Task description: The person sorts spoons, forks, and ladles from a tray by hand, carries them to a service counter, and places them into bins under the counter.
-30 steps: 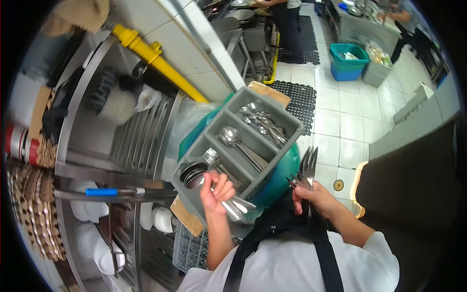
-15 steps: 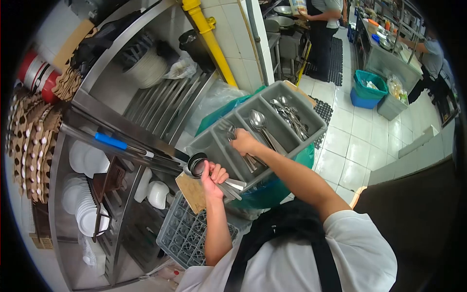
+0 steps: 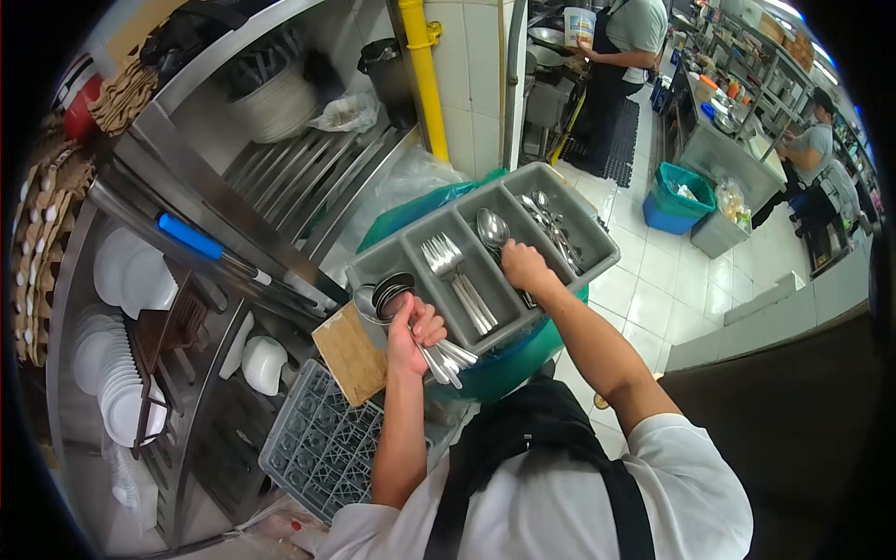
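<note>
A grey cutlery tray [image 3: 605,250] with several compartments stands in front of me. Forks [image 3: 464,280] lie side by side in one compartment. My right hand [image 3: 528,269] reaches into the neighbouring compartment, fingers closed around the handles of large spoons [image 3: 492,227]; its fingertips are partly hidden. Smaller spoons and other cutlery [image 3: 553,227] fill the far right compartment. Over the tray's near left corner, my left hand [image 3: 413,333] is closed around a bundle of spoons [image 3: 371,301]. Their dark, shiny bowls point left and the metal handles stick out below the fingers.
A green plastic bag [image 3: 504,362] shows under the tray. A wooden board [image 3: 351,355] and a grey glass rack [image 3: 322,443] are at lower left. Metal shelves hold white plates [image 3: 135,411]. A yellow pipe [image 3: 425,84] runs up the wall. Two people work beyond, near a blue bin [image 3: 674,217].
My right hand has moved from the forks to the large spoons, leaving the forks lying in their compartment. My left hand still holds its bundle. The view has shifted slightly.
</note>
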`<state>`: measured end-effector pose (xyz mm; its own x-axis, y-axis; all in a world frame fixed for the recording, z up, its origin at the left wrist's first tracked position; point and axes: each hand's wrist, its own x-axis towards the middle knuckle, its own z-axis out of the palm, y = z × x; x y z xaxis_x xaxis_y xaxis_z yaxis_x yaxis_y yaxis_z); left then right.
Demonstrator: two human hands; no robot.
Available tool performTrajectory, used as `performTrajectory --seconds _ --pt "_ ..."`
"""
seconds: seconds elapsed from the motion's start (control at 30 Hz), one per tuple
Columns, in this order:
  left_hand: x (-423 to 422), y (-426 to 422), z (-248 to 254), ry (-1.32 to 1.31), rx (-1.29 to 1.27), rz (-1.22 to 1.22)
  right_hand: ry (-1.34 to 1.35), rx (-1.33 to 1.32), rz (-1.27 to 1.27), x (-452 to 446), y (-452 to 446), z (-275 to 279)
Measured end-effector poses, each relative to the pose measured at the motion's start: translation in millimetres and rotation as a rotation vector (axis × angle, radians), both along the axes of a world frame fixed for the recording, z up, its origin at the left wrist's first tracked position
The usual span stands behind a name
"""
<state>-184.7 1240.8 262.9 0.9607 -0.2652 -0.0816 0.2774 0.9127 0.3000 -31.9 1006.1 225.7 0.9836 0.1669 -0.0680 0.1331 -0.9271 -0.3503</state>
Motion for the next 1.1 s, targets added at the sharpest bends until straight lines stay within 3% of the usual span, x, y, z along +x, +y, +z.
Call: performTrajectory --seconds 0.13,0.23,0.27,0.47,0.57,0.67,0.73,0.77,0.83,0.87,0.9,0.97,1.0,1.1 --pt "-3.3 1.0 1.4 -0.035 -0.026 0.022 0.044 -0.046 0.17 11.4 -3.5 0.5" --pt "-4.1 3.0 1.0 -0.05 -0.032 0.033 0.308 0.422 0.067 13.9 -13.9 17.6" --pt "-4.9 3.0 1.1 -0.054 -0.04 0.038 0.696 0.762 -0.065 11.1 -18.0 32.2" --pt "-2.6 2.3 -4.7 -0.082 -0.055 0.069 0.961 1.485 -0.053 -0.3 -38.9 54.8" --pt "-7.6 -12.3 12.7 0.021 0.073 0.205 1.049 1.585 0.132 -23.1 -39.3 96.1" --pt "-3.1 -10.1 4.2 -0.123 0.017 0.06 0.806 1.262 0.194 -67.4 -23.1 158.8" --pt "-5.9 -15.1 5.7 -0.17 -0.063 -0.045 0.625 0.964 0.278 -72.0 -18.1 160.5" --pt "-8.8 -23.3 17.7 -0.165 -0.103 -0.095 0.373 0.84 0.368 -78.0 -14.2 157.2" --pt "-21.1 -42.9 48.7 -0.174 0.131 -0.095 -0.136 0.561 0.506 -100.6 -2.4 154.6" --pt "-22.9 -54.4 50.8 -0.191 0.121 -0.078 -0.032 0.327 0.359 -119.0 5.4 178.7" --pt "-26.2 -66.0 50.7 -0.207 0.11 -0.062 -0.23 0.293 0.383 -127.7 10.6 174.9" --pt "-26.8 -83.0 37.3 -0.248 0.067 -0.052 -0.369 0.256 0.368 -140.3 13.6 169.5" --pt "-21.4 -88.5 15.5 -0.268 0.033 -0.058 -0.396 0.244 0.354 -146.6 13.5 167.8" --pt "-27.1 -98.4 24.5 -0.155 0.152 0.014 -0.478 0.204 0.347 -161.3 11.4 164.3"
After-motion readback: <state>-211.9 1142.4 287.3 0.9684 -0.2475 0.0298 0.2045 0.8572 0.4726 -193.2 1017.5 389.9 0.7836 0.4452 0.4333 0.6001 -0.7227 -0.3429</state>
